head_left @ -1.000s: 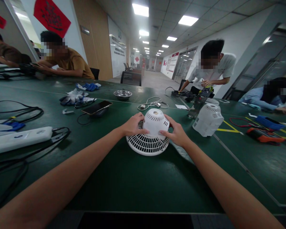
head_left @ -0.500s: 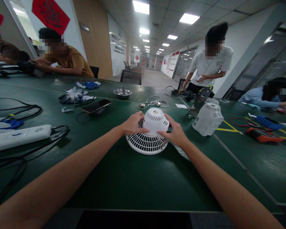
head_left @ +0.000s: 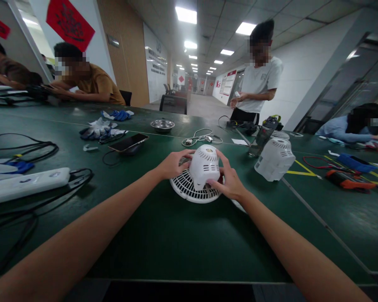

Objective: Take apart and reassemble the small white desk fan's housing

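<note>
A white plastic fan housing (head_left: 204, 167) with slotted vents sits over a round white fan grille (head_left: 189, 193) on the green table in front of me. My left hand (head_left: 175, 165) curls against the left side of the housing, above the grille's edge. Around the housing's right side, my right hand (head_left: 228, 178) has its thumb on the front and its fingers behind. Both hands hold the housing between them. Something thin and white lies partly hidden under my right wrist.
At the right stands another white housing (head_left: 275, 160), near a clear jar (head_left: 257, 142). Behind the grille are a coiled white cable (head_left: 197, 136) and a metal bowl (head_left: 162, 125). Leftward lie a phone (head_left: 129, 142), gloves (head_left: 99, 128) and a power strip (head_left: 31, 184). Several people are around the table.
The housing has turned, so its side vents and a notch now face me. The grille has turned slightly with it or shifted right. The standing person has moved left and straightened.
</note>
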Demonstrator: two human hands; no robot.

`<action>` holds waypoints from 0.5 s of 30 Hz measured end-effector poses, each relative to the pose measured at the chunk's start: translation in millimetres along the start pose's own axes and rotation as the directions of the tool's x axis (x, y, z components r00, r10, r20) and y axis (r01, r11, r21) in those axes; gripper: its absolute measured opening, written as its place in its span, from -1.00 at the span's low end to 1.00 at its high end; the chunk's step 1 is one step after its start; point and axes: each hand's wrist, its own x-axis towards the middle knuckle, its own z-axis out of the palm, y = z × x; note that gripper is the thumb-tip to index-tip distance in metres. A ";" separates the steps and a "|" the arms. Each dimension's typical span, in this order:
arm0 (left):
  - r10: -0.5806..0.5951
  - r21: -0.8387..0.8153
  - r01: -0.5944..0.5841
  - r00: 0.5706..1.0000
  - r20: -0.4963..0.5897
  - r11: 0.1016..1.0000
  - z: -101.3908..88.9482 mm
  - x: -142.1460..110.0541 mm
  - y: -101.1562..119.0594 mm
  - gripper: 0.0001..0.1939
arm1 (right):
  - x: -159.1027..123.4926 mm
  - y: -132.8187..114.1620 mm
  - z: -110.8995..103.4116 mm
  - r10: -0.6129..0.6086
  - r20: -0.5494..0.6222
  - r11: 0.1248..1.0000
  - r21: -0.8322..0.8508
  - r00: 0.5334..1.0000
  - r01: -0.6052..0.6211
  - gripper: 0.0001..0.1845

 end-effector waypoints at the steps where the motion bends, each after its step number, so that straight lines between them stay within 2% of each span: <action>1: 0.019 -0.027 -0.019 1.000 -0.011 0.999 2.7 -1.1 0.7 -0.41 | -1.2 -1.8 1.3 0.003 0.014 1.000 0.022 1.000 -0.004 0.06; 5: 0.121 -0.098 -0.119 0.993 0.010 0.988 13.3 -5.8 5.3 -0.10 | -2.3 -3.6 1.8 -0.027 0.036 0.996 0.085 0.999 0.023 -0.02; 9: 0.155 -0.052 -0.153 0.987 0.042 0.987 17.1 -9.3 12.5 0.29 | -1.3 -1.5 -2.8 -0.052 0.050 0.994 0.098 0.997 0.047 0.00; 11: 0.148 -0.013 -0.148 0.988 0.034 0.989 18.6 -9.6 16.6 0.36 | -1.3 -1.7 -4.0 -0.054 0.058 0.994 0.095 0.997 0.048 0.01; 15: 0.179 0.031 -0.178 0.984 -0.024 0.984 22.1 -7.4 23.0 0.30 | -1.5 -4.7 -3.7 -0.049 0.060 0.995 0.087 0.997 0.043 0.04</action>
